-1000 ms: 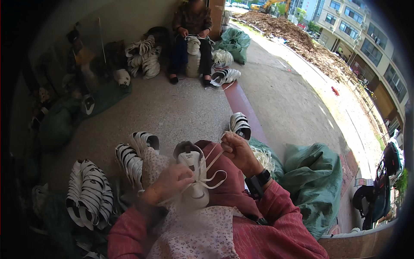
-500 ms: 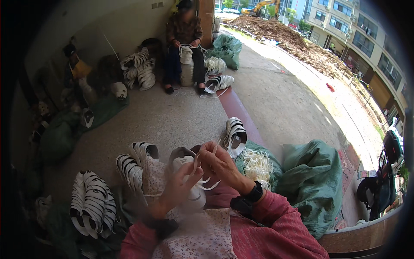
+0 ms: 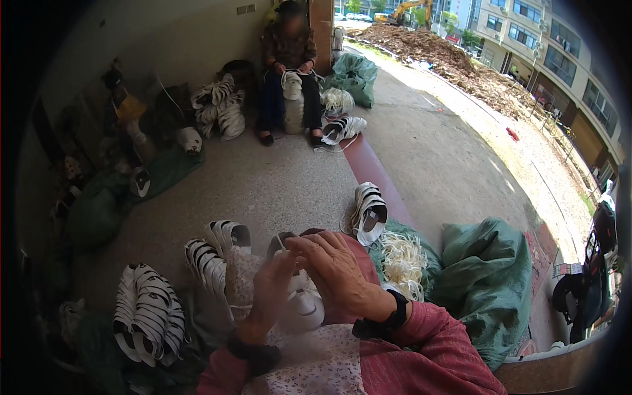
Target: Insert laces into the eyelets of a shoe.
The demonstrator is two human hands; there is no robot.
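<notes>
A white shoe (image 3: 304, 312) sits upright in front of my lap, its toe towards me and its upper part largely hidden by my hands. Over it my right hand (image 3: 337, 271) is closed, fingers bent together; whatever they pinch is out of sight. My left hand (image 3: 266, 293) is raised beside the shoe, smeared by motion, its fingertips close to the right hand's. Just left stand stacked white shoes with dark gaps (image 3: 209, 265). Beyond my right hand lies another stack of white shoes (image 3: 370, 214) next to a bundle of white laces (image 3: 403, 260).
A green sack (image 3: 487, 283) slumps at my right. More stacked shoes (image 3: 148, 313) lie at the left by dark green sacking. Across the floor a seated person (image 3: 288, 56) works on a white shoe (image 3: 291, 84); another person (image 3: 125, 105) sits at far left. A scooter (image 3: 586, 276) stands at the right edge.
My right hand has turned and closed in over the shoe, and the white lace that showed between my hands is hidden now. My left hand has shifted and blurred. The view has swung slightly.
</notes>
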